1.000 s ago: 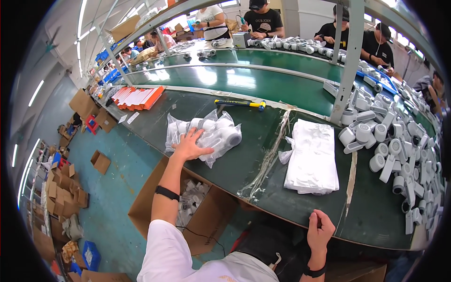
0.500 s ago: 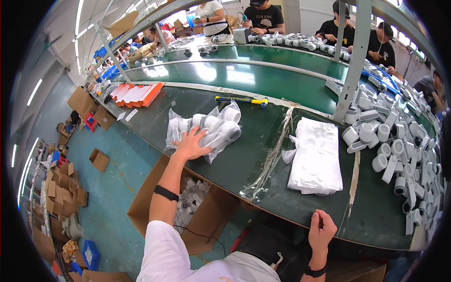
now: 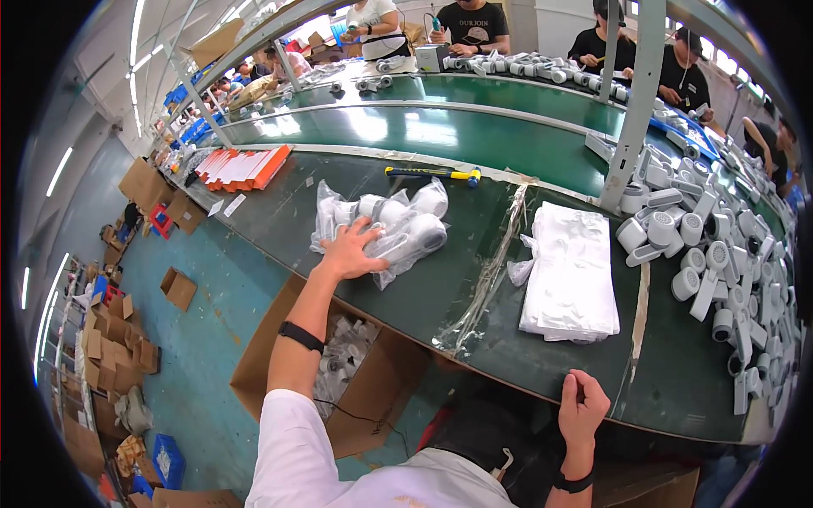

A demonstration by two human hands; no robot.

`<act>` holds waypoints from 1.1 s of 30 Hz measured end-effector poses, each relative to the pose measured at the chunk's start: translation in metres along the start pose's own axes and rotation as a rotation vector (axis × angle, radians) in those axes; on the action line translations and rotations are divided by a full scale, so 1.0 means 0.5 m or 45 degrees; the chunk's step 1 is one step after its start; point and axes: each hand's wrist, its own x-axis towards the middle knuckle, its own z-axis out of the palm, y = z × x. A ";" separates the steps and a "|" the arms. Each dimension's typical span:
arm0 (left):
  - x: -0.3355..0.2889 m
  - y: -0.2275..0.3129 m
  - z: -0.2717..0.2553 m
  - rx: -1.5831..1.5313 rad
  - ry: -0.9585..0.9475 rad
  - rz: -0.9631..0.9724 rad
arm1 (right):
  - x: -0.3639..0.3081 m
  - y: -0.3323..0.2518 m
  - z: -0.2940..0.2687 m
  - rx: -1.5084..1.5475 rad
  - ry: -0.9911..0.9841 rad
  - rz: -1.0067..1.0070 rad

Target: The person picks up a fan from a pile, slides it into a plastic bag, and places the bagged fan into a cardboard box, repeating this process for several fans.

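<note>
We've got the left hand here, fingers spread wide over a clear plastic-wrapped bundle of white, rounded parts, lying on the dark green worktable near its front edge! No closed grip that we can see, so a careless push could send that slick film sliding; over the edge and into the open brown cardboard box, parts might knock and scuff. And the right hand? Curled, contents we can't tell, close to the stack of flat white plastic bags, which one brush could scatter
</note>
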 end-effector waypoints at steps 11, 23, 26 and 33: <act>0.003 0.053 0.023 -0.022 0.123 0.238 | -0.001 0.004 -0.001 0.008 0.011 -0.003; -0.013 0.063 0.018 -0.039 0.114 0.120 | -0.007 0.018 0.003 0.034 0.015 -0.055; -0.014 0.070 0.003 -0.040 0.051 0.076 | -0.008 0.017 0.009 0.057 0.031 -0.049; 0.063 0.068 0.048 0.015 0.079 0.307 | 0.005 0.007 -0.012 -0.111 0.129 -0.057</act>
